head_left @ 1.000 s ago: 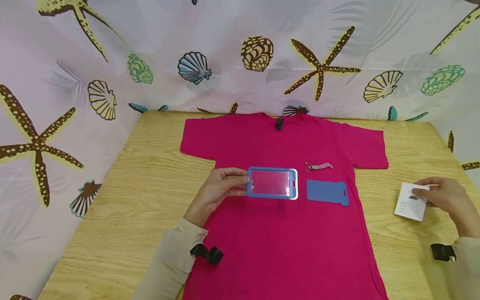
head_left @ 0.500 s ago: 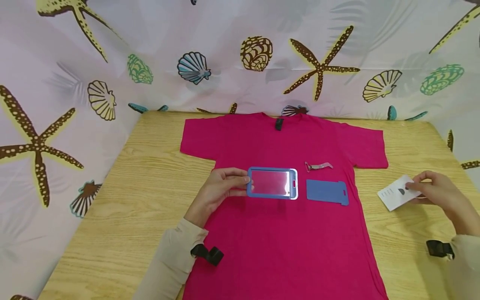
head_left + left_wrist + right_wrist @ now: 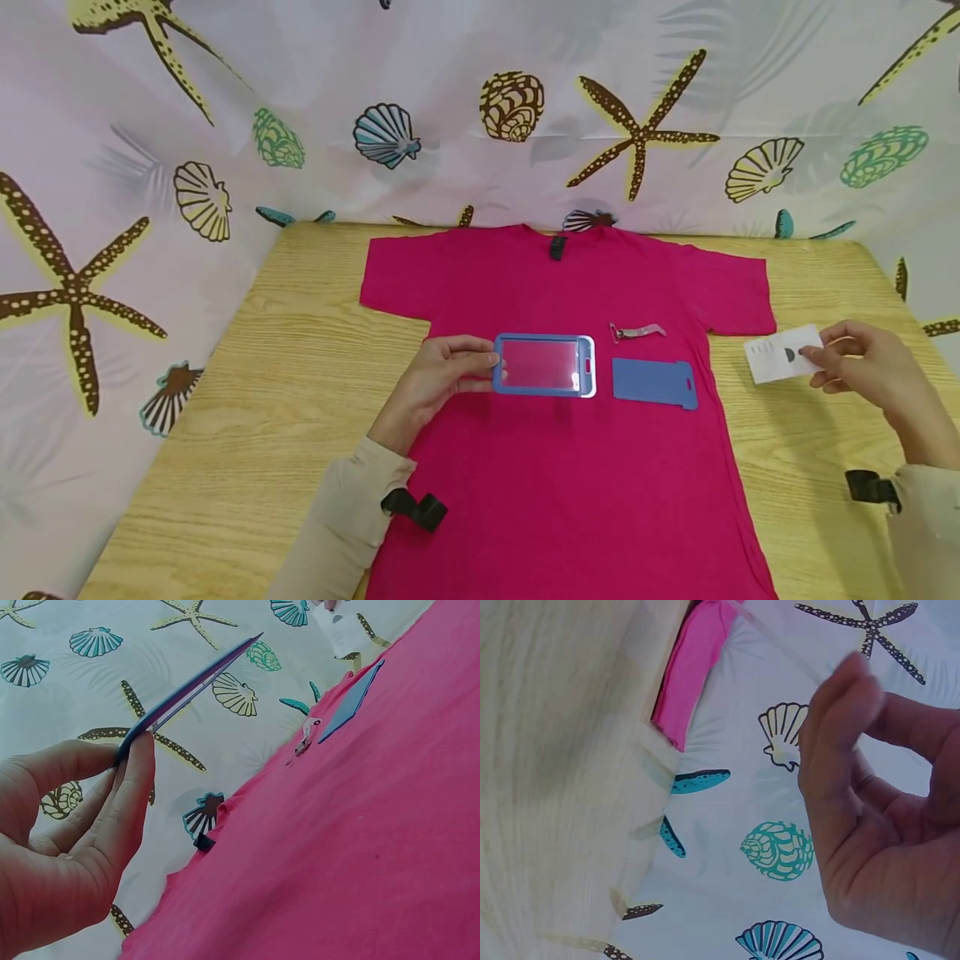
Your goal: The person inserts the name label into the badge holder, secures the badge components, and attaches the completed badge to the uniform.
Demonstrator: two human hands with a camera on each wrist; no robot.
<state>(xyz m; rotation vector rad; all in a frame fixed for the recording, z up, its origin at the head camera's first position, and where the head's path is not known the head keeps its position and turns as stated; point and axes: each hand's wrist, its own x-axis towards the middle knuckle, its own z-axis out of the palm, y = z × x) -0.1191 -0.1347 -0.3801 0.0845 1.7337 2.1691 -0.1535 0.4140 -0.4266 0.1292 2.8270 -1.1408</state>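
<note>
Pinching the white card (image 3: 778, 357) in the right hand (image 3: 873, 368), well right of the blue frame (image 3: 538, 393); gripping that in the left hand (image 3: 442, 372), lengthwise toward the card!

Got a light wood-grain surface (image 3: 247, 400) down below, backed and flanked by a whitish beach-print cloth (image 3: 450, 50). Pretty busy print tbh. Shows a dark speckled starfish (image 3: 639, 135) at the back, next to a brown-and-yellow spiral shell (image 3: 512, 107) and a blue scallop (image 3: 387, 136), then a yellow scallop (image 3: 763, 171) and green shell (image 3: 885, 158) further right. Also has a big starfish (image 3: 73, 287) on the left, plus faint grey leaf shapes (image 3: 135, 158).
</note>
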